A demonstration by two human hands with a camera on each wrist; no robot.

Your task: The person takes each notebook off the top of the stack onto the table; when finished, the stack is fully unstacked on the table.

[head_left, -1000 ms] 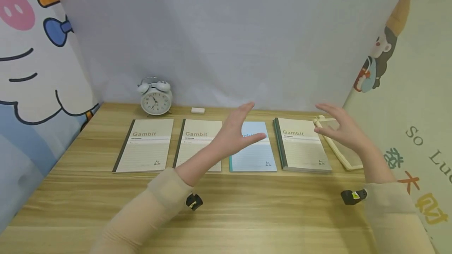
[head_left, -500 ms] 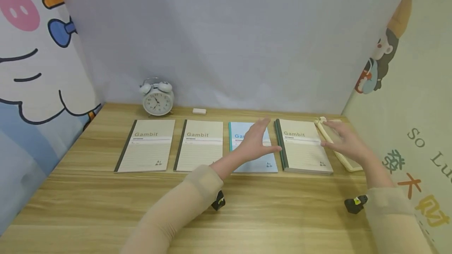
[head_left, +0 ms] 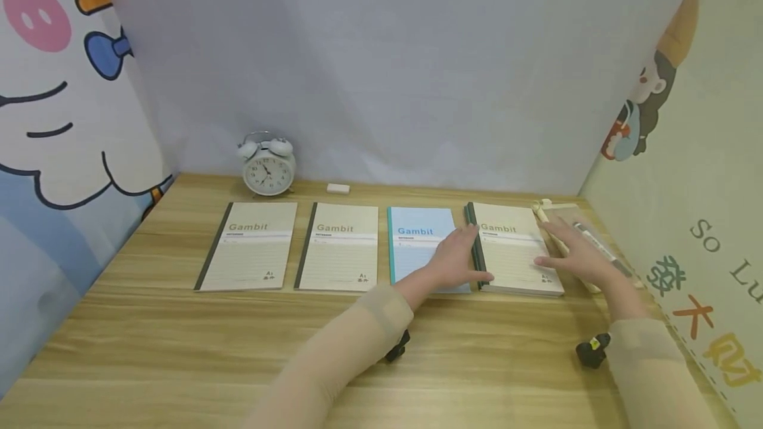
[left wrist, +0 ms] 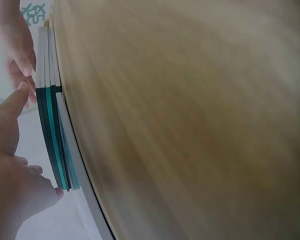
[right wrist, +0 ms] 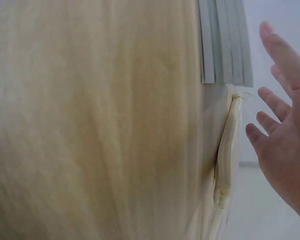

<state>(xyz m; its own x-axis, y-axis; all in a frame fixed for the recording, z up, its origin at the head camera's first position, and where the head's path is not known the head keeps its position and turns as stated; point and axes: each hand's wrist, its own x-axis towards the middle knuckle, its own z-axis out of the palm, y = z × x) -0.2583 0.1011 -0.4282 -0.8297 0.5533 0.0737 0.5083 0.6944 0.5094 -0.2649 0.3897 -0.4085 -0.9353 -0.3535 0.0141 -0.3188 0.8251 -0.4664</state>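
Observation:
A stack of several notebooks (head_left: pixel 514 258) with a cream cover on top lies at the right of the row; its dark and teal spines (left wrist: pixel 51 132) show in the left wrist view. My left hand (head_left: pixel 454 261) spreads thumb and fingers beside the spine side, overlapping the blue notebook (head_left: pixel 411 243). At the stack's other side, my right hand (head_left: pixel 577 258) holds its fingers apart, with the thumb over the cover's right edge. Beneath the right hand lies a pale zippered pouch (right wrist: pixel 227 155), and a white-and-grey marker (head_left: pixel 602 247) shows beside that hand. Neither hand grips anything.
Two cream notebooks (head_left: pixel 253 250) (head_left: pixel 341 250) lie to the left on the wooden table (head_left: pixel 250 336). Behind them stand a white twin-bell alarm clock (head_left: pixel 268 171) and a small white block (head_left: pixel 338 189). A pale curtain closes the back; a printed wall borders the right.
My left hand has moved right and down from above the middle notebooks to the stack's spine side. My right hand has lowered toward the stack's right edge, uncovering the marker.

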